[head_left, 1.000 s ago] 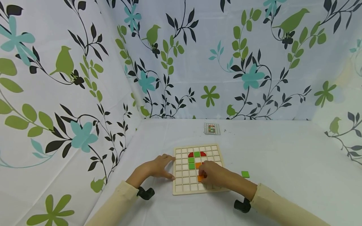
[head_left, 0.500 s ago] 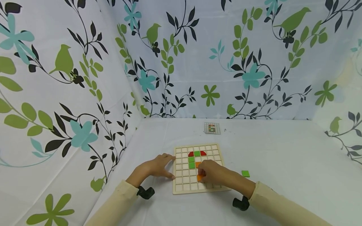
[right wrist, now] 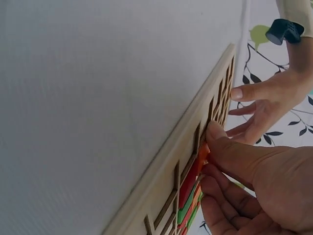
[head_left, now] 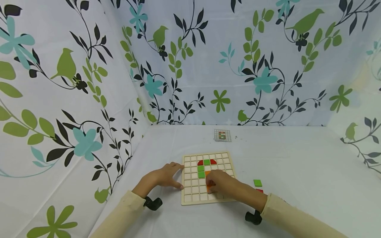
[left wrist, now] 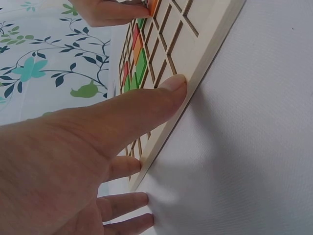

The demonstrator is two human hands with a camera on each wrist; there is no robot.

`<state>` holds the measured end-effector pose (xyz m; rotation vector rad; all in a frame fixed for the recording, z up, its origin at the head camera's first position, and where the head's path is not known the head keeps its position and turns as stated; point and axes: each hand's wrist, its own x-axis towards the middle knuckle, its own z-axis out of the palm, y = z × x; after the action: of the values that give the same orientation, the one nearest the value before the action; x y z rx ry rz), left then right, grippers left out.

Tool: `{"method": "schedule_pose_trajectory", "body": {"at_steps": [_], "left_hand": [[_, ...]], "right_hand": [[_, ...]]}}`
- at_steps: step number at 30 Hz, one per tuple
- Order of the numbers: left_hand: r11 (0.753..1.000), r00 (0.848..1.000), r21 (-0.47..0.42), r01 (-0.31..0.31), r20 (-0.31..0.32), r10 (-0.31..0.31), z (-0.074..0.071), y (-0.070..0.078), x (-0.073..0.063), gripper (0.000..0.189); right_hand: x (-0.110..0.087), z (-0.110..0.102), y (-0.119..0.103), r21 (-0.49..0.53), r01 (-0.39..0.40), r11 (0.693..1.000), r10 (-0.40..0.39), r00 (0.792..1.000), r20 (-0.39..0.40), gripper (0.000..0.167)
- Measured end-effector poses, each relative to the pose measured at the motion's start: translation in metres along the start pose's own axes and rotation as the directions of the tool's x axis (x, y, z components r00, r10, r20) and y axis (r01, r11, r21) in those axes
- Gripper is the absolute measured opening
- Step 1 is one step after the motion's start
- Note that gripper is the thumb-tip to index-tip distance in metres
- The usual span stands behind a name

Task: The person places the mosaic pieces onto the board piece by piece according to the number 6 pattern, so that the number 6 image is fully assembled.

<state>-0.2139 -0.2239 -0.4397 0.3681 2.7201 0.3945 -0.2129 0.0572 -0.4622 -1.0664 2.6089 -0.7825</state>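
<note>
A square wooden grid board [head_left: 190,199] lies on the white table, with red, green and orange tiles in some cells. My left hand [head_left: 165,176] rests at the board's left edge, fingers spread. In the left wrist view its thumb [left wrist: 146,105] lies on the rim. My right hand [head_left: 221,181] is over the middle of the board, thumb and fingertips pinching an orange tile [right wrist: 203,154] low over the cells. A red tile [right wrist: 188,188] lies beside it in the right wrist view. In the head view the right hand hides part of the pattern.
A loose green tile [head_left: 257,183] lies on the table right of the board, and a red tile [head_left: 260,190] shows partly behind the right forearm. A small pattern card [head_left: 222,135] with a printed grid lies beyond the board. Patterned cloth [head_left: 178,66] hangs behind the table.
My right hand has shifted slightly left over the board with the orange tile. The red tile by the right forearm has come into sight. The left hand stays at the board's edge.
</note>
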Motion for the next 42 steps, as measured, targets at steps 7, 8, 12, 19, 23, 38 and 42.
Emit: {"method": "schedule_pose_trajectory", "body": {"at_steps": [7, 8, 12, 19, 23, 38, 42], "left_hand": [[1.000, 1.000, 0.002, -0.013, -0.004, 0.013, 0.001, -0.001, 0.000, 0.093], [1.000, 1.000, 0.004, -0.013, -0.003, 0.013, 0.001, -0.001, 0.000, 0.093], [1.000, 1.000, 0.010, -0.013, -0.006, 0.013, 0.001, -0.002, 0.000, 0.093], [1.000, 1.000, 0.010, -0.008, -0.008, 0.008, 0.002, -0.002, 0.000, 0.093], [1.000, 1.000, 0.005, -0.008, -0.005, 0.008, 0.001, -0.001, -0.001, 0.093], [1.000, 1.000, -0.003, -0.005, 0.002, 0.005, 0.000, -0.002, 0.000, 0.095], [1.000, 1.000, -0.003, -0.005, -0.003, 0.005, 0.001, -0.002, 0.000, 0.095]], "right_hand": [[0.001, 0.004, 0.003, -0.021, 0.028, 0.999, -0.028, 1.000, -0.010, 0.017], [0.001, 0.004, 0.003, -0.020, 0.022, 1.000, -0.022, 1.000, -0.009, 0.016], [-0.001, 0.004, 0.003, -0.013, 0.014, 1.000, -0.015, 1.000, -0.016, 0.021], [-0.011, -0.007, 0.002, 0.047, 0.011, 0.999, -0.007, 0.997, -0.076, 0.029], [-0.021, -0.019, 0.007, 0.097, 0.011, 0.995, 0.004, 0.989, -0.149, 0.026], [-0.079, -0.051, 0.057, 0.182, -0.102, 0.978, 0.156, 0.937, -0.313, 0.023], [-0.100, -0.053, 0.070, 0.236, -0.143, 0.961, 0.216, 0.921, -0.323, 0.027]]}}
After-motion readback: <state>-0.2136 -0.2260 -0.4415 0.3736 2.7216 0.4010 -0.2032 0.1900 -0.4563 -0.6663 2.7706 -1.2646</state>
